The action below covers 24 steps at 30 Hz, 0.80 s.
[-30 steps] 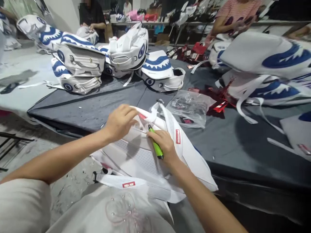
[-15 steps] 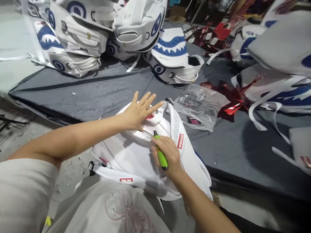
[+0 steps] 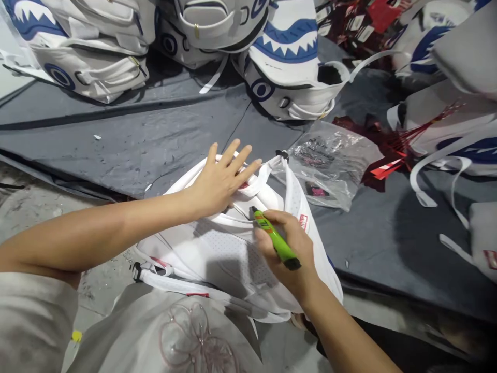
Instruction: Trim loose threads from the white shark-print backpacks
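A white backpack [image 3: 190,248] lies across the table's near edge and my lap, its mesh back panel and straps facing up. My left hand [image 3: 217,184] rests flat on its top end with fingers spread, near the carry loop. In my right hand [image 3: 293,248] is a green marker [image 3: 277,241], gripped between thumb and fingers. Its black tip points up and away from me, close to a fold at the bag's top; I cannot tell whether it touches the fabric. Just right of the backpack lies a clear plastic bag [image 3: 330,160] with small dark items inside.
White backpacks with blue shark-tooth patterns stand stacked at the back left [image 3: 97,67], back middle [image 3: 287,67] and right [image 3: 450,119]. Red tags and strings [image 3: 392,150] lie beyond the plastic bag. Loose straps [image 3: 423,181] trail over the dark table cover [image 3: 368,228].
My right hand with the marker has shifted slightly right, and the marker now tilts more. My left hand stays spread on the backpack. The view has moved closer to the table.
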### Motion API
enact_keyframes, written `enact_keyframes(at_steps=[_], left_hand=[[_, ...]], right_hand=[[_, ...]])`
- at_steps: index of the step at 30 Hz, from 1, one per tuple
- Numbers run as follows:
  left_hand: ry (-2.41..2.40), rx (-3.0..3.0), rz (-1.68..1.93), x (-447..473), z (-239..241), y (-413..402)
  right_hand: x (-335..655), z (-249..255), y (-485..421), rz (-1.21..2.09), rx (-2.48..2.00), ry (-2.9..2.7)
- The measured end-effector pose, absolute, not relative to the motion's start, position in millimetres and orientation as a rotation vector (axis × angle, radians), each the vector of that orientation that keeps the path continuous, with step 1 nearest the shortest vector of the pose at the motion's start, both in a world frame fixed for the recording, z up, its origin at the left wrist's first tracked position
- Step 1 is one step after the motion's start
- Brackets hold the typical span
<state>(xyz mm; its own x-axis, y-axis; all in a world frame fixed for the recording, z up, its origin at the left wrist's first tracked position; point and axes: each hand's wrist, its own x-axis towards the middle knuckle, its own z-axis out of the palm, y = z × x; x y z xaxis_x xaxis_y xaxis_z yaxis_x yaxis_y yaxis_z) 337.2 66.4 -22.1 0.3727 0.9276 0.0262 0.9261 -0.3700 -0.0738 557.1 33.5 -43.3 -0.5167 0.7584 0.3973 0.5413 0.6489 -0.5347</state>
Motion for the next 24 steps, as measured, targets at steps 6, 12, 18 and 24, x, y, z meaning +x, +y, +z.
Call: enact_keyframes(at_steps=[6,12,18,24], left_hand=[[-1.748,-2.602,0.187,329.0,-9.9,70.9],[-1.93,-2.499,0.188,319.7,-7.1,65.8],[-1.991,-2.532,0.205,318.2,-6.5,67.5],[-2.101,-2.476,0.166,320.6,-9.2,65.4]], right_hand=[[547.3,-21.4,59.5,0.752,-0.836,-2.542],[546.0,-7.0,69.7,0.81,-0.724,-2.702],[541.3,-14.4,67.1,0.686,-0.7,-2.654],[542.3,-17.2,62.3,0.646,-0.804,-2.656]])
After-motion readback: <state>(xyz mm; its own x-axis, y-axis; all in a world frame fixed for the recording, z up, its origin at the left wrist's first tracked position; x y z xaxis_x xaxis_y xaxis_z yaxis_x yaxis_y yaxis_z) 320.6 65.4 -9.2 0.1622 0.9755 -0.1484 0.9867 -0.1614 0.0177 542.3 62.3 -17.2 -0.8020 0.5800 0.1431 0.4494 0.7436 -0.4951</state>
